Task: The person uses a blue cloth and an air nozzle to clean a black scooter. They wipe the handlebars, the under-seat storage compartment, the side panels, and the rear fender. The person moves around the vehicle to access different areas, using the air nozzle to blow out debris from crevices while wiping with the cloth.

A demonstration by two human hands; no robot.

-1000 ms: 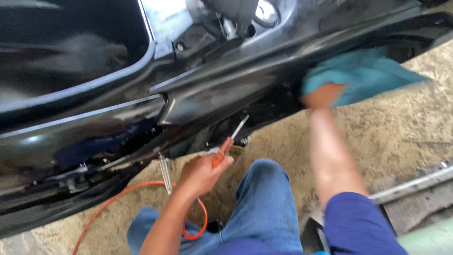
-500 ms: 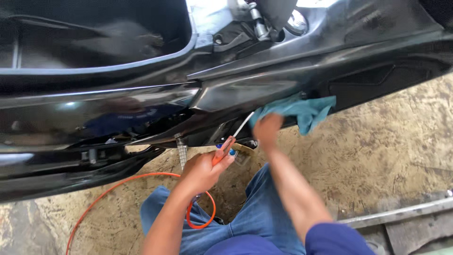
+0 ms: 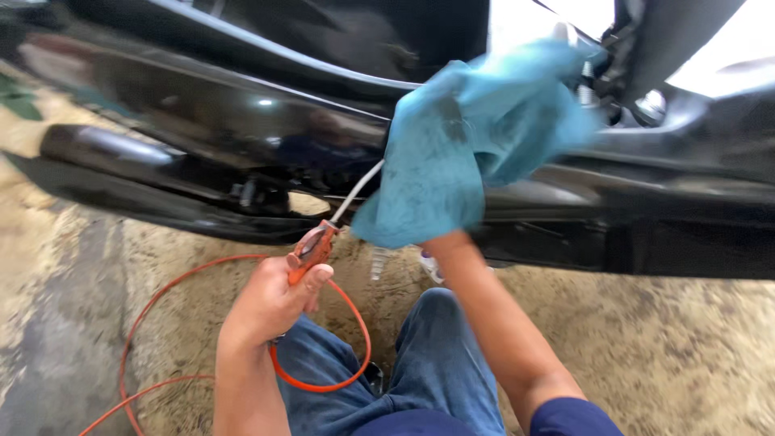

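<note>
My left hand point(image 3: 270, 303) grips an orange air blow gun point(image 3: 313, 246) whose thin metal nozzle point(image 3: 355, 190) points up at the glossy black scooter body point(image 3: 226, 113). An orange hose point(image 3: 161, 315) loops from the gun over the ground. My right hand is hidden under a teal cloth point(image 3: 468, 137) that it presses against the black panel; only the forearm point(image 3: 500, 323) shows below the cloth. I am crouched, with blue jeans point(image 3: 420, 363) between my arms.
The scooter's black bodywork fills the upper view, with a lower side panel point(image 3: 161, 202) at left and dark trim point(image 3: 686, 234) at right. Sandy, worn concrete ground point(image 3: 646, 347) lies beneath. Metal engine parts point(image 3: 646, 97) show at upper right.
The view has shifted right along the scooter. My right hand has swept the teal cloth left and up onto the black panel. My left hand keeps the blow gun aimed upward.
</note>
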